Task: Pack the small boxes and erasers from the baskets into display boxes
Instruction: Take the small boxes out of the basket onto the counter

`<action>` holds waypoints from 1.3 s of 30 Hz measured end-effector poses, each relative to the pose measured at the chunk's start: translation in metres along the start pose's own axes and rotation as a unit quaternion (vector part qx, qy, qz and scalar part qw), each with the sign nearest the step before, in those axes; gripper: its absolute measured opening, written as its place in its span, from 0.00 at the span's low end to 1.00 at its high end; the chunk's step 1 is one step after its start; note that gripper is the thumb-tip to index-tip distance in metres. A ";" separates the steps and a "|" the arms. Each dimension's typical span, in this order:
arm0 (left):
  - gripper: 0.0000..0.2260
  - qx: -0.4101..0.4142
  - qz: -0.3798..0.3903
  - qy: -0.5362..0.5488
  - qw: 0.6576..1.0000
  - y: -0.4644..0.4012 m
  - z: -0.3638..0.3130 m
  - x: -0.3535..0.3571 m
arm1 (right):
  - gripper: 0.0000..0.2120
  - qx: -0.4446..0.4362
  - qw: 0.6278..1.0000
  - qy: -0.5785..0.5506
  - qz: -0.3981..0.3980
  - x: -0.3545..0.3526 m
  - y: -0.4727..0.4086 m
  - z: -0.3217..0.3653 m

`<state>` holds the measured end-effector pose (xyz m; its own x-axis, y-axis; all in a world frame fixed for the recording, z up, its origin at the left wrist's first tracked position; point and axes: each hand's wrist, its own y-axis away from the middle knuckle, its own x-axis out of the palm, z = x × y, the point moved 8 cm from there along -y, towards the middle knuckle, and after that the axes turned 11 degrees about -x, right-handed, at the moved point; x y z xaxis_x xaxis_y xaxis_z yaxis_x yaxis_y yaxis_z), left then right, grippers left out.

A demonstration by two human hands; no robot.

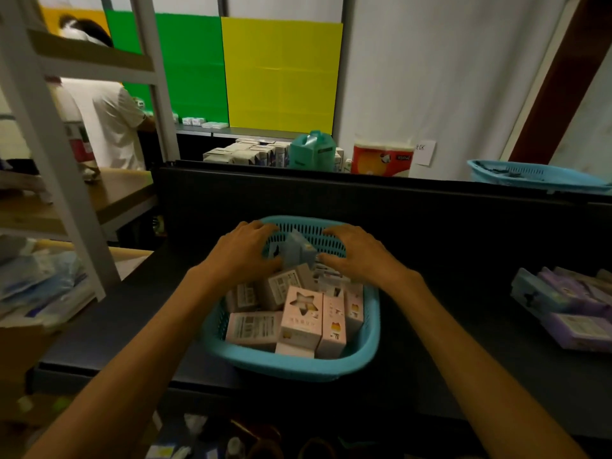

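Observation:
A teal plastic basket (298, 366) sits on the dark table in front of me, filled with several small pink boxes (303, 318). Both my hands are over its far half. Between them stands a pale blue box (299, 250), tilted above the pink ones. My left hand (246, 250) holds its left side with curled fingers. My right hand (354, 250) touches its right side with fingers spread and fairly straight; the thumb lies against the box.
Purple and blue display boxes (566, 309) lie at the right edge of the table. A second teal basket (536, 177) stands behind the black divider. White shelving (49, 127) rises at left, with a person (106, 120) beyond it. Stacked cartons (251, 155) sit at the back.

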<state>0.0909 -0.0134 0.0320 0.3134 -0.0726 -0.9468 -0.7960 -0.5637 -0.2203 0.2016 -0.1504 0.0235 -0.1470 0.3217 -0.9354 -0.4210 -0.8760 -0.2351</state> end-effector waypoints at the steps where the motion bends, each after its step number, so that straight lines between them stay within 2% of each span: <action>1: 0.30 0.000 0.006 0.005 1.000 -0.004 0.001 0.002 | 0.30 -0.003 1.000 -0.009 0.013 0.006 -0.009 -0.001; 8: 0.29 0.000 0.041 0.036 0.998 -0.024 0.014 0.014 | 0.33 0.016 0.994 -0.079 0.069 0.031 -0.059 0.006; 11: 0.24 0.028 0.042 0.052 0.997 -0.025 0.012 0.017 | 0.32 0.032 0.990 -0.099 0.097 0.045 -0.069 0.011; 14: 0.19 0.041 0.078 0.092 0.992 -0.024 0.013 0.028 | 0.34 0.052 0.990 -0.083 0.105 0.052 -0.070 0.013; 17: 0.17 0.048 0.106 0.123 0.986 -0.024 0.017 0.035 | 0.30 0.067 0.989 -0.109 0.076 0.048 -0.067 0.013; 21: 0.21 0.066 0.143 0.141 0.977 -0.021 0.013 0.043 | 0.32 0.089 0.991 -0.102 0.007 0.029 -0.054 0.006; 25: 0.25 0.097 0.214 0.126 0.964 -0.014 0.000 0.058 | 0.32 0.111 0.986 -0.110 -0.063 0.014 -0.033 -0.008; 29: 0.26 0.071 0.272 0.059 0.958 -0.011 0.002 0.068 | 0.34 0.133 0.980 -0.098 -0.109 0.003 -0.010 -0.022; 34: 0.24 0.066 0.274 0.004 0.959 -0.006 0.006 0.070 | 0.33 0.114 0.976 -0.113 -0.151 -0.005 0.006 -0.026; 39: 0.25 0.075 0.244 0.036 0.966 -0.002 0.006 0.058 | 0.35 0.088 0.975 -0.120 -0.163 -0.008 0.010 -0.023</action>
<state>0.1076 -0.0116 -0.0239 -0.0863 -0.3599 -0.9290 -0.9224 -0.3235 0.2111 0.2194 -0.1700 0.0221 -0.1757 0.6655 -0.7254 -0.6245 -0.6450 -0.4405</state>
